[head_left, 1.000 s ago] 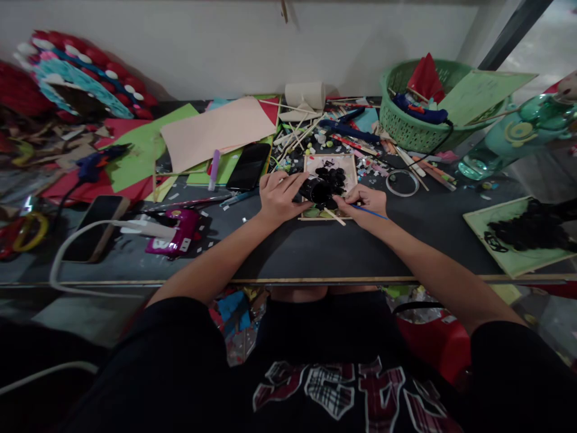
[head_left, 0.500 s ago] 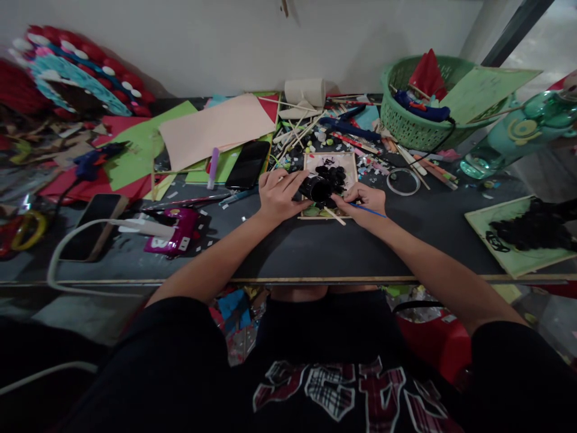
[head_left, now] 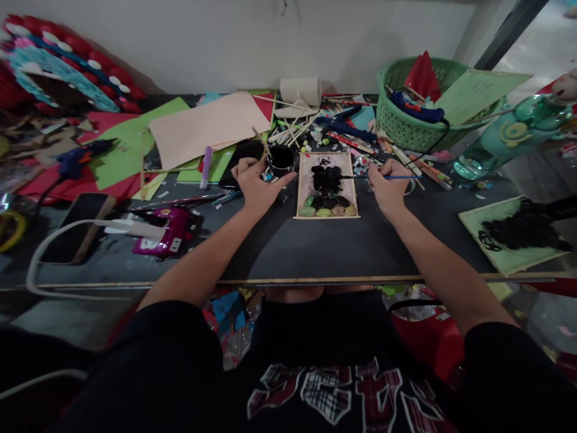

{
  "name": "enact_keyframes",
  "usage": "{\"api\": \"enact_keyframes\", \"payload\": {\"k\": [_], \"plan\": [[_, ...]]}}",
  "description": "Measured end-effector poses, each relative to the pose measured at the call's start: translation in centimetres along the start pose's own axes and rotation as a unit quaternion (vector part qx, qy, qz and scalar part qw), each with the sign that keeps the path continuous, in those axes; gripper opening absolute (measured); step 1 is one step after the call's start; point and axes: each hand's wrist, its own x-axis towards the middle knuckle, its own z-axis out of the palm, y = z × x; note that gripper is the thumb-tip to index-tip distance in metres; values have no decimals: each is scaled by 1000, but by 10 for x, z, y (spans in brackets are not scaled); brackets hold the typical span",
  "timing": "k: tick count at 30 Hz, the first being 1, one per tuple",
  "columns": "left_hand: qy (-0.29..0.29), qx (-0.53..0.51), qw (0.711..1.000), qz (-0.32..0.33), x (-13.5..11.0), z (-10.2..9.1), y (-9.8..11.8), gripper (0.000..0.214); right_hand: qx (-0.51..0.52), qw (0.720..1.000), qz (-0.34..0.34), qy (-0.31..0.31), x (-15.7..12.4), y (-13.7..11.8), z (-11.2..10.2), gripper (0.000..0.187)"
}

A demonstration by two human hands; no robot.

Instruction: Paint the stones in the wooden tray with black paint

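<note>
My right hand (head_left: 388, 185) is closed around a thin paintbrush (head_left: 408, 177) with a blue handle. The brush's dark tip reaches left to the black-painted pebbles (head_left: 327, 179) on a small framed panel (head_left: 304, 207). Along the panel's near edge sit several green and tan pebbles (head_left: 323, 212). At the panel's left stands a black paint jar (head_left: 282, 161), its open mouth facing up and a wooden stick (head_left: 260, 139) leaning at its rim. My left hand (head_left: 258, 187) is beside the jar, thumb and fingers spread; whether it still touches the jar is unclear.
Behind the panel lie sticks, paper scraps and a paper roll (head_left: 301, 92). A green basket (head_left: 396, 123) and a bottle (head_left: 480, 147) stand at right, near a green board (head_left: 505, 252) with black paint. Phones, a purple power socket (head_left: 169, 231) and a glue gun (head_left: 83, 157) lie left.
The paint jar, tilted over the panel before, now stands upright to its left. My left hand has moved left and loosened. My right hand has shifted right, bringing the brush level over the pebbles.
</note>
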Motion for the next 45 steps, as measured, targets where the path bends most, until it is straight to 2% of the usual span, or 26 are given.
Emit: {"api": "enact_keyframes", "payload": {"k": [10,14,19,26,30,40,45], "plan": [[-32,-22,999,-12,0,1,-1,48,-123,989,-4,-78,1,1,-2,42],[-25,-15,1000,-9,0,1,-1,49,-130,989,0,-74,0,-2,-2,43],[-46,-4,999,-12,0,1,-2,50,-132,988,-4,-77,0,-6,-1,47],[-54,-10,998,-22,1,-2,1,55,-157,985,11,-70,-2,-8,1,43],[-51,-12,999,-16,1,-2,0,54,-150,986,24,-69,-1,-8,2,45],[-37,-19,999,-8,1,3,-5,54,-145,987,1,-65,1,2,2,42],[-58,-29,998,-18,1,1,-2,48,-58,994,78,-40,9,7,-3,43]]}}
